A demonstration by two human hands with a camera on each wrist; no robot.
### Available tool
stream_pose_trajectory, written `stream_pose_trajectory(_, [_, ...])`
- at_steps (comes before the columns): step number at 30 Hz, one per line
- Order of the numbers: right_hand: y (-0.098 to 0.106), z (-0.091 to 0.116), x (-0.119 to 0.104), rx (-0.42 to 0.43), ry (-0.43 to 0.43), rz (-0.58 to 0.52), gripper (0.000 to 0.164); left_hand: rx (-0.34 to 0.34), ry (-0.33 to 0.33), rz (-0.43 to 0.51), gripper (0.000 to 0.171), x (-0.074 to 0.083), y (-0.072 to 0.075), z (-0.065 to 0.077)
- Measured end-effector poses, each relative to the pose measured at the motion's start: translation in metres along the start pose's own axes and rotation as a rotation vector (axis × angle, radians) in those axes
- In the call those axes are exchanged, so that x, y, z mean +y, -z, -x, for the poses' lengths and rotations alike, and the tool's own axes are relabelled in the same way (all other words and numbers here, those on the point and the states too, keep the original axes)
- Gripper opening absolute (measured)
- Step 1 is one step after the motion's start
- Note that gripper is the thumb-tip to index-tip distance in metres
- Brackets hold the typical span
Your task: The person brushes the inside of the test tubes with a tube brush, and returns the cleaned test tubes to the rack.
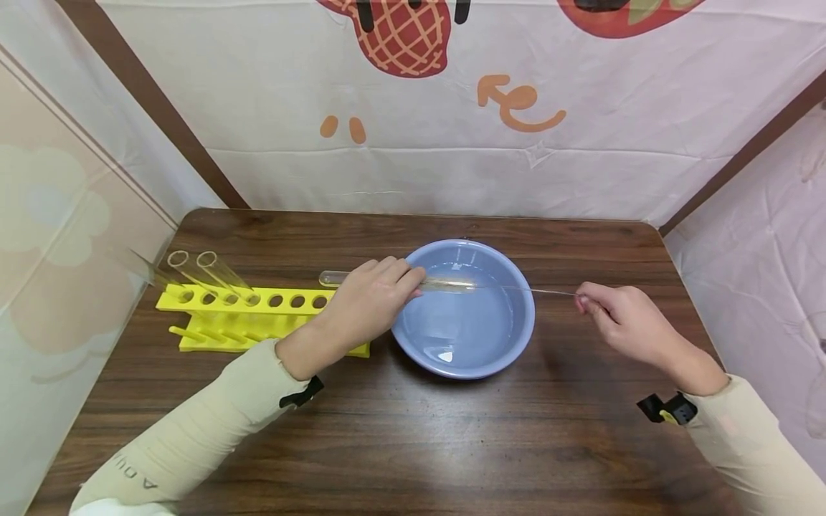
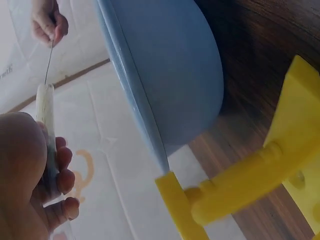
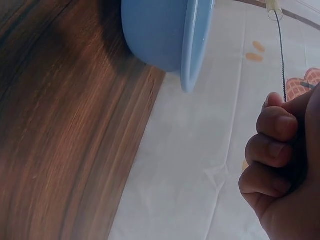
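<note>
My left hand (image 1: 374, 297) grips a clear glass test tube (image 1: 332, 278) lying level, its rounded end sticking out to the left and its mouth to the right over the blue basin (image 1: 464, 373). Pale bristles of a test tube brush (image 1: 454, 285) fill the mouth end of the tube. From there the brush's thin twisted wire (image 3: 281, 55) runs straight to my right hand (image 1: 626, 322), whose curled fingers hold its far end to the right of the basin. In the left wrist view, fingers and thumb wrap round the tube, hiding its middle.
Shallow water lies in the basin. To its left stands a yellow test tube rack (image 1: 206, 346), partly behind my left forearm, with several glass tubes (image 1: 222, 272) leaning in its left holes. A printed cloth (image 1: 277, 179) hangs behind the wooden table (image 1: 439, 444).
</note>
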State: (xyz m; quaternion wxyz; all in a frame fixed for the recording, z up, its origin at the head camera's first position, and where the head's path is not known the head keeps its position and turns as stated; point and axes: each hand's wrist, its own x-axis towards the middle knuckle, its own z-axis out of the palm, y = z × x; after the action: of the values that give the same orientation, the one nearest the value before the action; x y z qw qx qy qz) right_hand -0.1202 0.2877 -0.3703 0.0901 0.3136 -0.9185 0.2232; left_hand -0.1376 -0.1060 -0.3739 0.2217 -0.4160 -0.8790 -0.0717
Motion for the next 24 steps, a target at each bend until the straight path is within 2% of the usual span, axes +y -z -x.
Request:
stream_pose_trajectory(6, [-0.008, -0.011, -0.008, -0.030, 0.046, -0.007, 0.028, -0.008, -0.046, 0.010, 0.021, 0.008, -0.003, -0.006])
stream_pose_trajectory(12, [-0.014, -0.018, -0.014, -0.032, 0.060, -0.019, 0.028, 0.000, -0.041, 0.005, 0.020, 0.012, -0.006, -0.009])
stream_pose_trajectory(19, [-0.024, -0.025, -0.024, -0.064, 0.071, -0.037, 0.024, 0.010, -0.073, 0.001, 0.023, 0.017, -0.008, -0.014])
stream_pose_trajectory(24, [-0.028, -0.029, -0.028, -0.049, 0.080, -0.033, 0.025, 0.000, -0.066, 0.005, 0.023, 0.018, -0.009, -0.016])
